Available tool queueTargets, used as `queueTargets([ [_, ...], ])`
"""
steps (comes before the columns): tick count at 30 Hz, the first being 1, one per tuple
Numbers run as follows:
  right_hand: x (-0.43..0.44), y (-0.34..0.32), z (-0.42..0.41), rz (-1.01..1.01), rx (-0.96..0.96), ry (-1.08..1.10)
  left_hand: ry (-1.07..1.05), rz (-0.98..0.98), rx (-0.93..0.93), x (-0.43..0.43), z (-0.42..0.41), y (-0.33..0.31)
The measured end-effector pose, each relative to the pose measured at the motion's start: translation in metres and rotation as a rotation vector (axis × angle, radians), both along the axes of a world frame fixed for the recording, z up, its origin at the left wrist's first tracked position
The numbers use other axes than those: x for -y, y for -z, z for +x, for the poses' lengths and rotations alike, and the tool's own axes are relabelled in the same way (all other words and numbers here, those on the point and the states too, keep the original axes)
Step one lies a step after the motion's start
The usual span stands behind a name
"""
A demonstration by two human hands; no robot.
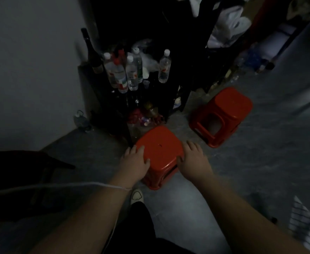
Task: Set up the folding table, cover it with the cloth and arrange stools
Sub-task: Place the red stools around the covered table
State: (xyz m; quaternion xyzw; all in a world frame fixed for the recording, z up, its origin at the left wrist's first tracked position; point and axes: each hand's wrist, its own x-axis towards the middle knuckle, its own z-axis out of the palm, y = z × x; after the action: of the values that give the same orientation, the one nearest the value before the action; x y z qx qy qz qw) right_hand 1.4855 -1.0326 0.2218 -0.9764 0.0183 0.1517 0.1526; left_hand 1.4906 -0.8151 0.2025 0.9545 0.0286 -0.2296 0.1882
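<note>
A red plastic stool (159,145) stands on the grey floor right in front of me. My left hand (134,161) grips its left edge, thumb on the seat and fingers over the side. My right hand (192,160) grips the right edge the same way. A second red stool (224,114) stands farther back to the right, apart from the first. A dark shape (22,180) at the left edge may be the folding table; the dim light hides its form.
A dark shelf unit (168,52) behind the stools carries several plastic water bottles (132,72) and a dark glass bottle (92,50). White bags (229,24) hang at upper right. Striped cloth (308,228) shows at lower right. My shoe (137,196) is just under the near stool.
</note>
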Motion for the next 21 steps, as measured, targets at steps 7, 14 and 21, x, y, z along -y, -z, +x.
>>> queueTargets([
  [7, -0.006, 0.099, 0.119, 0.011, -0.143, 0.129, -0.069, 0.038, -0.05, -0.002, 0.121, 0.094],
  [14, 0.014, 0.256, 0.18, 0.03, -0.231, 0.081, -0.199, 0.055, -0.15, 0.028, 0.145, 0.248],
  [21, 0.037, 0.383, 0.22, 0.058, -0.172, 0.046, -0.405, 0.217, -0.03, 0.048, 0.127, 0.367],
])
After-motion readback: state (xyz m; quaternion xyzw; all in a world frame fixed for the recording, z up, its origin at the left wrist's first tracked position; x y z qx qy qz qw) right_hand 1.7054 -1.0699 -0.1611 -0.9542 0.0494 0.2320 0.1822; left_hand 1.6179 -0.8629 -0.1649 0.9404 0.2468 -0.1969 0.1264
